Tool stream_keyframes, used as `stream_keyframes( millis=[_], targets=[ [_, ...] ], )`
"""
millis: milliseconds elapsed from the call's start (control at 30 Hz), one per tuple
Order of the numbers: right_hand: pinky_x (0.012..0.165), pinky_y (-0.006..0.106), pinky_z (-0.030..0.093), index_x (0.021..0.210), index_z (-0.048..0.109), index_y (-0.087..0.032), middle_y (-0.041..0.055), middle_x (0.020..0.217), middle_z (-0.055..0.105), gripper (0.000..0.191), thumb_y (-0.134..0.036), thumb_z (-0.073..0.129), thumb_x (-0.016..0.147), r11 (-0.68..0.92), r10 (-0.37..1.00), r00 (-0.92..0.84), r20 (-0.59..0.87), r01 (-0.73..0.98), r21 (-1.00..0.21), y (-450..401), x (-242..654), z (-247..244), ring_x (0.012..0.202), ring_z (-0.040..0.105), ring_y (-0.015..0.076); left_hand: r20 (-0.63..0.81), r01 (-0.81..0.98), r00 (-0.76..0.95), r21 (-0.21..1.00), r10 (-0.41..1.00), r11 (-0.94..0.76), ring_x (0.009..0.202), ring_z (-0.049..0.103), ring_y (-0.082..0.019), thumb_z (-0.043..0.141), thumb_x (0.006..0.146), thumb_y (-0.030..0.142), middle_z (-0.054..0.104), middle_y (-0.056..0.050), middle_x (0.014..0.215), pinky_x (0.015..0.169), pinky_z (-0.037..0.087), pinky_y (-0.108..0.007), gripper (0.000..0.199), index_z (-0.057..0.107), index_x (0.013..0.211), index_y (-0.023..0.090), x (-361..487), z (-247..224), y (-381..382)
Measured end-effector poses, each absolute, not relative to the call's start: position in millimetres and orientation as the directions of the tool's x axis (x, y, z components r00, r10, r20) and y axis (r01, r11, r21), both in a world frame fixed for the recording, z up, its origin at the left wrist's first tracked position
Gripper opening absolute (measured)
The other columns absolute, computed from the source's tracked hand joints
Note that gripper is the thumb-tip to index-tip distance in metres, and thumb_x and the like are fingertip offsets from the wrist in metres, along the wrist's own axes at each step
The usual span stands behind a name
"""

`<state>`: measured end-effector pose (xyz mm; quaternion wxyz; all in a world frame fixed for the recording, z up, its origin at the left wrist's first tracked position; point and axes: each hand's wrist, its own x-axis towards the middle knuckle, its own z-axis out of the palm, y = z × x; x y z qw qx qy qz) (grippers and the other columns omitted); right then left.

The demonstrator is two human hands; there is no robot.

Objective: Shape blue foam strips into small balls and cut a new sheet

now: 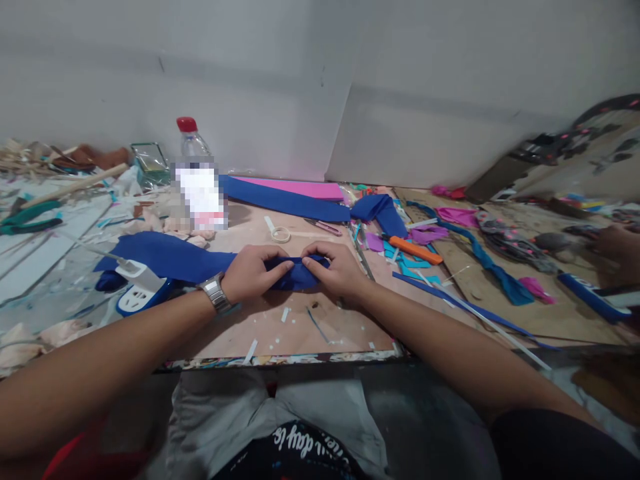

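Observation:
A long blue fabric strip [165, 255] lies across the table and runs into both hands. My left hand [253, 272], with a metal watch on the wrist, pinches the strip between thumb and fingers. Close beside it my right hand [337, 268] grips the strip's right end, which looks folded over. Both thumbs press on top of the cloth, and the fingers beneath are partly hidden. Just behind the hands sits a roll of pale tape [281, 234]. A white plug in a blue-and-white power strip [143, 297] stands near my left wrist.
An orange utility knife [414, 249] lies right of my hands among fabric scraps. Another blue strip [290, 200] and a pink strip [305, 189] lie behind. A red-capped bottle [193, 140] stands at the back left, green-handled pliers [30, 218] farther left. Someone's hand [620, 250] shows at far right.

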<state>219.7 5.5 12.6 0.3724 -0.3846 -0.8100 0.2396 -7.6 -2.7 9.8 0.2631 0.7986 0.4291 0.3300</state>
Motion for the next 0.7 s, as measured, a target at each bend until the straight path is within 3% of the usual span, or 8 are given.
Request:
stream_keyframes(
  millis=[467, 700],
  targets=[
    [0.081, 0.031, 0.055, 0.095, 0.076, -0.019, 0.0051, 0.093, 0.079, 0.012, -0.026, 0.069, 0.089, 0.636, 0.764, -0.462, 0.450, 0.422, -0.647, 5.4, 218.1, 11.7, 0.084, 0.073, 0.0191, 0.251, 0.471, 0.509, 0.720, 0.823, -0.510, 0.078, 0.067, -0.017, 0.055, 0.096, 0.038, 0.078, -0.002, 0.089, 0.075, 0.047, -0.030, 0.028, 0.076, 0.097, 0.020, -6.9, 11.8, -2.8],
    [0.083, 0.032, 0.057, 0.095, 0.078, -0.020, 0.0058, 0.093, 0.080, 0.011, -0.023, 0.070, 0.089, 0.678, 0.721, -0.508, 0.472, 0.376, -0.631, 5.2, 219.0, 10.8, 0.085, 0.074, 0.0190, 0.220, 0.478, 0.472, 0.750, 0.854, -0.458, 0.079, 0.067, -0.018, 0.051, 0.084, 0.018, 0.077, -0.001, 0.088, 0.075, 0.048, -0.029, 0.028, 0.077, 0.094, 0.019, -7.9, 10.5, -1.5]
  ],
)
